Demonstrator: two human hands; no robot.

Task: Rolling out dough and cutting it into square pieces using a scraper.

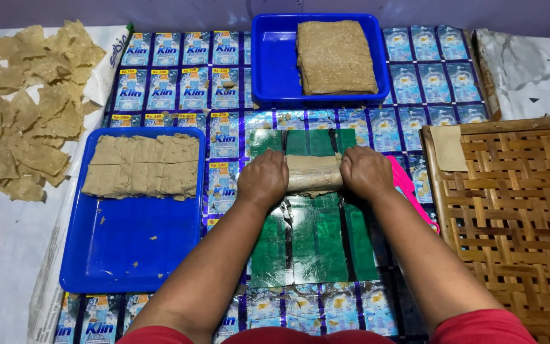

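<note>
two bare forearms, no watch or rings that i can spot, red sleeves (479, 326) just peeking in at the near edge, both sides

Beige dough roll (313, 172) lay horizontal at frame centre, wrapped in clear plastic, ragged along lower edge. Sat on upper part of green sheet (313, 239), shiny, ribbed with dark seams, running from centre down to lower centre. Left hand (263, 179) pressed on roll's left end, right hand (366, 172) on right end, both palms down, fingers curled over roll.
</note>
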